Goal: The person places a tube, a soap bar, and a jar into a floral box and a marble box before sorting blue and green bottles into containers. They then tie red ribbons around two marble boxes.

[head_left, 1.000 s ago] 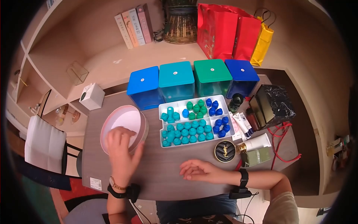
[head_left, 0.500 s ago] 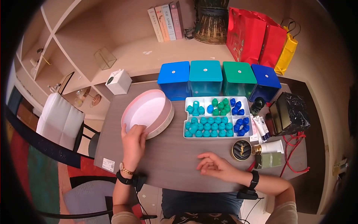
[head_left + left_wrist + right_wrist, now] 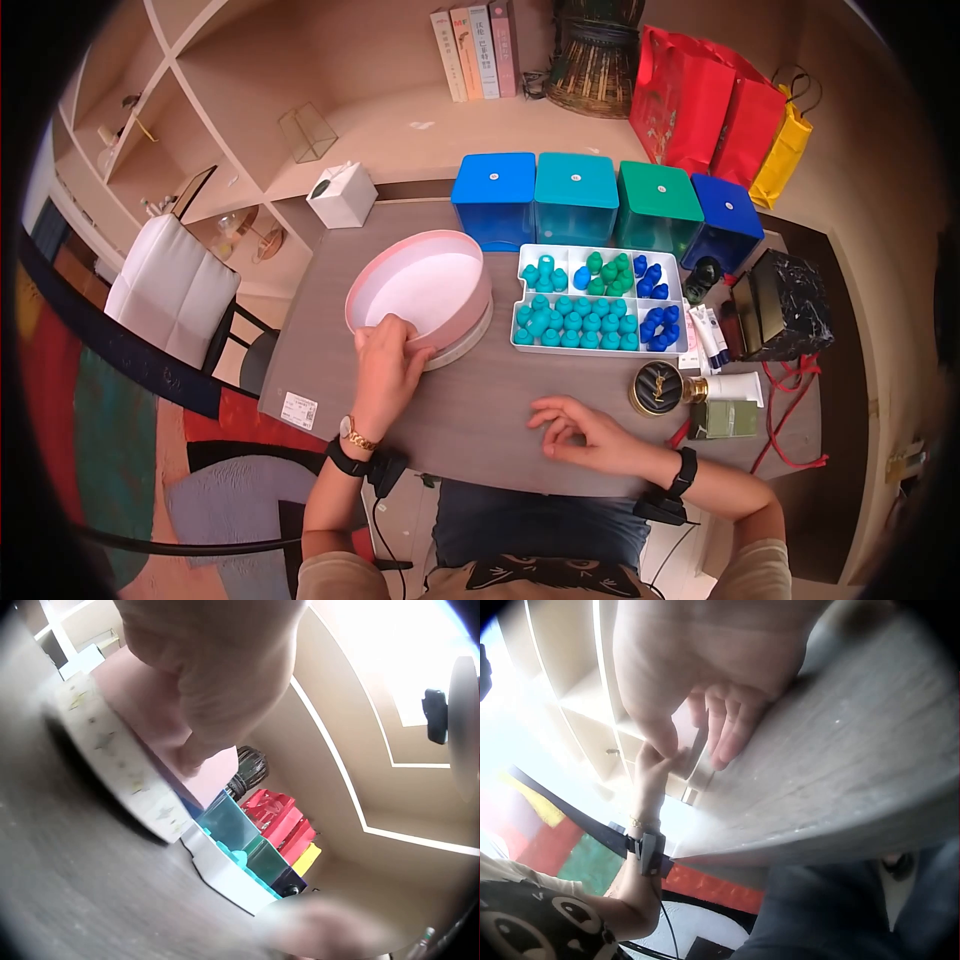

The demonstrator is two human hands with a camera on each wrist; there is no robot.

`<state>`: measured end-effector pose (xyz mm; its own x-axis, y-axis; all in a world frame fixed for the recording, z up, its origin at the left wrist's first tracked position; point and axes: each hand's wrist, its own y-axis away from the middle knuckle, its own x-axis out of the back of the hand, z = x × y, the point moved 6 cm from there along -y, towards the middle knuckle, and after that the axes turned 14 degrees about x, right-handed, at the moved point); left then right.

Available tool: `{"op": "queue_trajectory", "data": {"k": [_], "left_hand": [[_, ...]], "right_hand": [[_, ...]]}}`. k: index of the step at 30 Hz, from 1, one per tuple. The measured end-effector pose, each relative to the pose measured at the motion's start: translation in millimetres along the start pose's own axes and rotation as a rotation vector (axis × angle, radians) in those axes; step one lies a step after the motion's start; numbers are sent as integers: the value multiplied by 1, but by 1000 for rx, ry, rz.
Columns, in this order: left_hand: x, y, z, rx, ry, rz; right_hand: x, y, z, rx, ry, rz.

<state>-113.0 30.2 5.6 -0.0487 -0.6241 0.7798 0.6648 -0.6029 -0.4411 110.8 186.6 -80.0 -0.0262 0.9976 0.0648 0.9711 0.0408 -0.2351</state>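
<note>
"What are your hands doing?"

"My left hand (image 3: pixel 388 378) pinches the near rim of the round pink box (image 3: pixel 420 288), toward the left edge of the table (image 3: pixel 480 410). My right hand (image 3: pixel 592 438), its fingers loosely bent, is near the front edge."

"And beyond them?"

"4 lidded boxes (image 3: pixel 577 185) line the far edge, with the white tray (image 3: pixel 652 295) of coloured pegs (image 3: pixel 573 322) just in front."

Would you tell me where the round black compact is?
In the head view, the compact lies at the right of the table, on the near side of the white tray.
</note>
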Motion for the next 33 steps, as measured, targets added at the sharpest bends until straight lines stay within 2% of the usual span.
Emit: {"op": "queue_trajectory", "data": {"k": [4, 8, 10, 13, 16, 17, 20, 22, 23, 26, 29, 33], "left_hand": [[2, -1, -2, -30, 16, 90], [20, 4, 17, -120, 43, 164], [33, 15, 39, -172, 44, 129], [46, 43, 70, -305, 85, -5], [43, 74, 85, -382, 160, -227], [40, 81, 90, -389, 225, -274], [25, 98, 97, -419, 281, -335], [16, 104, 99, -439, 263, -348], [10, 107, 99, -445, 266, -338], [-4, 110, 101, -462, 283, -334], [-19, 113, 101, -483, 283, -377], [-31, 119, 102, -579, 254, -431]], "right_hand": [[1, 0, 3, 14, 32, 5], [-3, 3, -4, 38, 107, -45], [-7, 3, -28, 61, 209, -92], [-11, 9, -90, 337, 558, -161], [2, 30, -147, 465, 756, -106], [12, 40, -161, 468, 825, -32], [48, 73, -184, 356, 1054, 186], [74, 91, -191, 205, 1148, 391], [86, 100, -189, 102, 1223, 431], [102, 120, -176, -220, 1305, 304], [105, 133, -157, -291, 1270, 265], [117, 131, -145, -232, 1250, 339]]}}
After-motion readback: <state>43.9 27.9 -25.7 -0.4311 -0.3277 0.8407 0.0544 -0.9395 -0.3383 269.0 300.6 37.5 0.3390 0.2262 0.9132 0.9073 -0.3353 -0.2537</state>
